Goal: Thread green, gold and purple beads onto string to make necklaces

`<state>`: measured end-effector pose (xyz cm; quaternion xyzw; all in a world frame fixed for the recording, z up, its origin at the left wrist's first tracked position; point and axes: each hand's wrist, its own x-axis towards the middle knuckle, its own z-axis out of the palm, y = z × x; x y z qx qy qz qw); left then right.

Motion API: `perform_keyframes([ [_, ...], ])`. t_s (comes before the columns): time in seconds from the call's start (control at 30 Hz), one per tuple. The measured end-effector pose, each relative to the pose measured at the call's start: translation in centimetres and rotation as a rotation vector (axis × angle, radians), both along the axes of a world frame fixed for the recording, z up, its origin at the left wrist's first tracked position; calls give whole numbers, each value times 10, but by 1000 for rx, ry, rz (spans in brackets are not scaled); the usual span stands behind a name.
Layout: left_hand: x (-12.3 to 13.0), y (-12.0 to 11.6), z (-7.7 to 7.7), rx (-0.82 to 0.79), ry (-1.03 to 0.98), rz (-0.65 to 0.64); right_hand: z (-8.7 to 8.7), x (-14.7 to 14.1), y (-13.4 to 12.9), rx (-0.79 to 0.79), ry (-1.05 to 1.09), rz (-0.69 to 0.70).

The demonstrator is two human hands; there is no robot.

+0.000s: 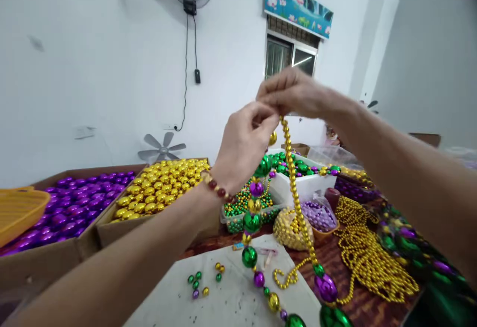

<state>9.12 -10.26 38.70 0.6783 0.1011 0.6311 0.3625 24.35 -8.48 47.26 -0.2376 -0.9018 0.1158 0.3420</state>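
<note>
Both my hands are raised and meet in the middle of the head view, fingers pinched together on a bead necklace [249,221]. My left hand [248,140], with a beaded bracelet on its wrist, is closed at the top of the strand of green, purple and gold beads. Close above it, my right hand [292,91] pinches beside the top of a string of small gold beads [292,173]. That string hangs down to a purple bead and a large green one. The fingertips overlap, so the exact grip point is hidden.
A white board [208,287] with several loose small beads lies below. Behind stand boxes of purple beads [82,205] and gold beads [160,183], a tray of small beads [248,203] and a white box [286,185]. Gold bead strings [368,257] lie to the right.
</note>
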Motion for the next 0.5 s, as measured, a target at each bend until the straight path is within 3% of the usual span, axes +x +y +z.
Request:
perform_keyframes([
  [0.1,-7,5,-30,49,0,146,-31,-1,1,-86,-15,42],
  [0.17,-11,6,-50,34,10,170,-51,-2,2,-164,-23,81],
  [0.33,-13,-2,-92,-117,112,8,-98,-6,2,-308,0,213],
  [0.5,-9,-9,-129,-234,73,-15,-140,-12,2,-409,15,310],
])
